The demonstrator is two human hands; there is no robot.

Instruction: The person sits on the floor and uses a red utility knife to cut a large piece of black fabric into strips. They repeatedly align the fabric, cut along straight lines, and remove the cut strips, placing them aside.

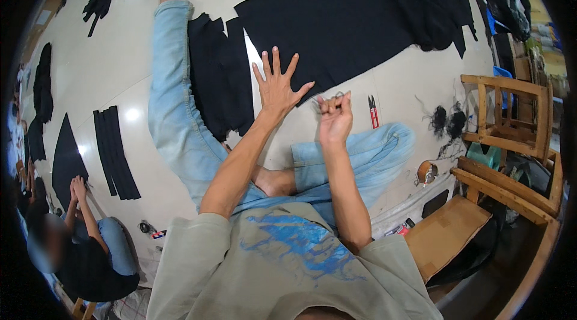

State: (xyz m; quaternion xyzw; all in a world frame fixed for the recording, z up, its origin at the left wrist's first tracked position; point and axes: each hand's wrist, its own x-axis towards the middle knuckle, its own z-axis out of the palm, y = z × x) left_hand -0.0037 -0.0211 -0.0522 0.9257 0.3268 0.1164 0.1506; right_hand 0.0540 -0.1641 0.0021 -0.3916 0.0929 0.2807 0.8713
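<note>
Fingers spread, my left hand (277,88) presses down at the near left edge of a large black fabric panel (342,16) on the floor. Beside it, palm turned up, my right hand (335,118) has its fingers curled around a thin grey metal tool that looks like scissors (340,94). Its tip is close to the panel's near corner; whether it touches the cloth I cannot tell. Another black fabric piece (219,79) lies left of the panel, along my outstretched leg. To the right of my right hand, red-handled thread snips (374,113) rest on the floor.
Wooden stools (511,112) and a cardboard piece (448,236) stand at the right, near a tape roll (427,172) and black thread clumps (448,120). At the left sits another person (90,260) beside black fabric strips (115,152). A black bag (508,4) is far right.
</note>
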